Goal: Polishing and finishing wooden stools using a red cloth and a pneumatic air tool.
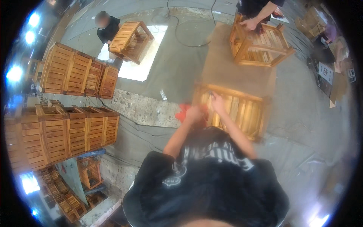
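Note:
In front of me a slatted wooden table (258, 120) of light, warm-toned wood lies on brown cardboard. My left hand (194, 114), smeared by motion, is closed round a red cloth (182, 114) at the table's left side; parts of the cloth stick out on both sides of the hand. Over the slats near the far left corner is my right hand (218, 103), its fingers pinched together. A small greyish spot shows at its fingertips, too small to name.
Beyond, a co-worker's hand (248, 25) rests on another wooden table (264, 56). Farther left, another person is beside a slatted table (130, 38) on a white sheet (155, 49). Stacked wooden furniture (72, 72) stands left. A dark cable (181, 43) crosses the floor; cardboard boxes (310, 24) lie right.

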Motion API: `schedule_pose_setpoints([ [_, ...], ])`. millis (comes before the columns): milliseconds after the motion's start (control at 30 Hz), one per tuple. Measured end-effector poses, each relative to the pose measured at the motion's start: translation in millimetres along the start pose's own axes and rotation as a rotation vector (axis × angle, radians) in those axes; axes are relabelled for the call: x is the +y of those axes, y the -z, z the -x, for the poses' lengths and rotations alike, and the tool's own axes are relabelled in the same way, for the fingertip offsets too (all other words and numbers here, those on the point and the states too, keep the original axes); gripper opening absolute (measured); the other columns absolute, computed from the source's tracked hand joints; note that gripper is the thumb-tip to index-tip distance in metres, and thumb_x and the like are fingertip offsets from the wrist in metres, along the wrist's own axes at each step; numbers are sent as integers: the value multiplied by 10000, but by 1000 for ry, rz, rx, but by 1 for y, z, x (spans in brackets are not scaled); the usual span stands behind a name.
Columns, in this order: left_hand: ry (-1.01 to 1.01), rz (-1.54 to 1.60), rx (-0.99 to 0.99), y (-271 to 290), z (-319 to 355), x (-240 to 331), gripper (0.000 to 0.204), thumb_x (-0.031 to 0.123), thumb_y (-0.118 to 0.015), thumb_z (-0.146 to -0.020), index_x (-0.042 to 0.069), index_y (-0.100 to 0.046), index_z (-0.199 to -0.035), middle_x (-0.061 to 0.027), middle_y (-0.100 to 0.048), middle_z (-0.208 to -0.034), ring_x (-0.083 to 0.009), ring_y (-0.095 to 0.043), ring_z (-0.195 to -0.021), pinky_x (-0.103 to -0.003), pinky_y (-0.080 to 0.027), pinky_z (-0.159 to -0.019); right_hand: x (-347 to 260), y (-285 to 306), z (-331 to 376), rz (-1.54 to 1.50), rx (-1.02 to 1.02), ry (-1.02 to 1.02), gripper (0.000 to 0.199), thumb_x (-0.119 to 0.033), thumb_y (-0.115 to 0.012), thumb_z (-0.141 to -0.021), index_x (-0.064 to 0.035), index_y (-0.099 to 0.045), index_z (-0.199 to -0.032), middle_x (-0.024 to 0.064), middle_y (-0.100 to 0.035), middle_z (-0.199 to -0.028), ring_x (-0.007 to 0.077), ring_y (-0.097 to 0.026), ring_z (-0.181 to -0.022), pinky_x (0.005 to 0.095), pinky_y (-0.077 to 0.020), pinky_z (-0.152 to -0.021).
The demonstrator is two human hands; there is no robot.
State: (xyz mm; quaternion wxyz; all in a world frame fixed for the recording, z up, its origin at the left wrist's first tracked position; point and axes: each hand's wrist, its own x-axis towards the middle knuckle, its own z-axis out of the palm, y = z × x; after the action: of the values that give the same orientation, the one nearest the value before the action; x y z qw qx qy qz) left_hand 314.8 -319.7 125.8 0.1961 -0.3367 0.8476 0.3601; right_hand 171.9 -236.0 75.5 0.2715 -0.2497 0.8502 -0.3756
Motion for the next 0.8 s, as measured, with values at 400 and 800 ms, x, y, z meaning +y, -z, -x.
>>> schedule_pose_setpoints([
  [400, -92, 158, 274, 9, 6, 28, 241, 202, -638, -778, 58, -693, -963, -207, -661, -919, -373, -644, -842, -471, -518, -768, 21, 7, -5, -51, 75, 41, 361, -226, -501, -944, -107, -569, -1277, 252, -640, -1029, 396, -624, -966, 447, -483, -829],
  [800, 91, 219, 928, -60, -135, 37, 131, 95, -608, -820, 54, -651, -937, -169, -625, -920, -365, -628, -805, -459, -506, -694, 7, 97, 92, -161, 91, -62, 379, -174, -492, -957, -93, -530, -1326, 188, -550, -717, 206, -503, -599, 335, -447, -610],
])
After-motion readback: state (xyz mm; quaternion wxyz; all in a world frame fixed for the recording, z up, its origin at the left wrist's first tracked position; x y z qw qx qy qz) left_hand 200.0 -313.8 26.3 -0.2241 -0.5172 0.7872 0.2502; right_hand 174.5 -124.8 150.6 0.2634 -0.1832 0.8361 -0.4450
